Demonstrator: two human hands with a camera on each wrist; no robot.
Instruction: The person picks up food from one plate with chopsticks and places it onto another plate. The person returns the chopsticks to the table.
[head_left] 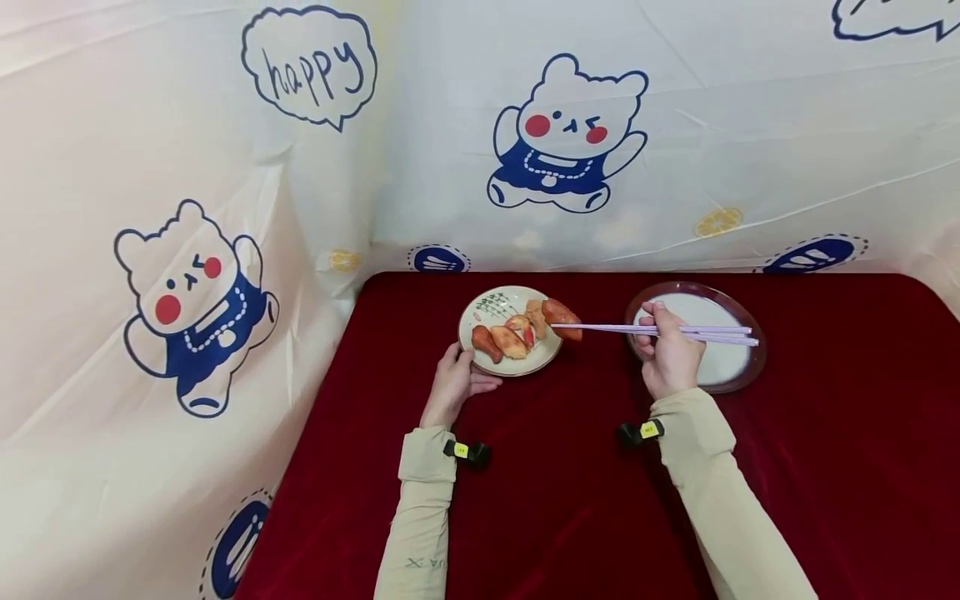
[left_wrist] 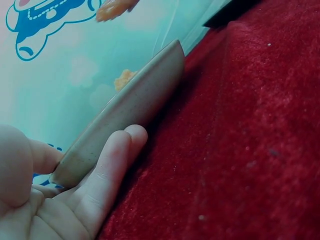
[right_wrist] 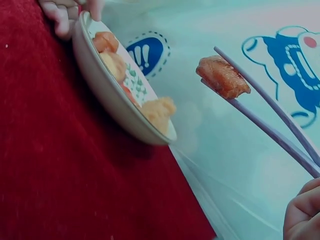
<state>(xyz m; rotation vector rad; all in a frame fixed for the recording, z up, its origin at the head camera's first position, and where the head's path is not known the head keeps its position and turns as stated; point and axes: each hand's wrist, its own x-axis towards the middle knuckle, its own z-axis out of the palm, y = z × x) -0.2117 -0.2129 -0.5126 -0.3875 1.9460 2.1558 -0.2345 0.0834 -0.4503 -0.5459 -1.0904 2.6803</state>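
Observation:
My left hand (head_left: 452,383) grips the near left rim of a small round plate (head_left: 542,357), thumb at the rim and fingers beneath it. In the left wrist view the plate's underside (left_wrist: 135,107) shows. On the plate lie a brown drumstick (head_left: 486,342), a golden piece of meat (head_left: 510,342) and a crumbly fried piece (head_left: 536,317). My right hand (head_left: 672,358) holds a pair of light purple chopsticks (right_wrist: 275,132). Between their tips is a glazed reddish-brown piece of meat, like a chicken wing (right_wrist: 222,77), raised off the plate's right side.
Partly beneath my right hand lies a larger plate (head_left: 723,362), white inside with a dark red translucent rim. A dark red velvet cloth (head_left: 555,500) covers the table. Behind and to the left hangs a white sheet (head_left: 442,133) printed with bears.

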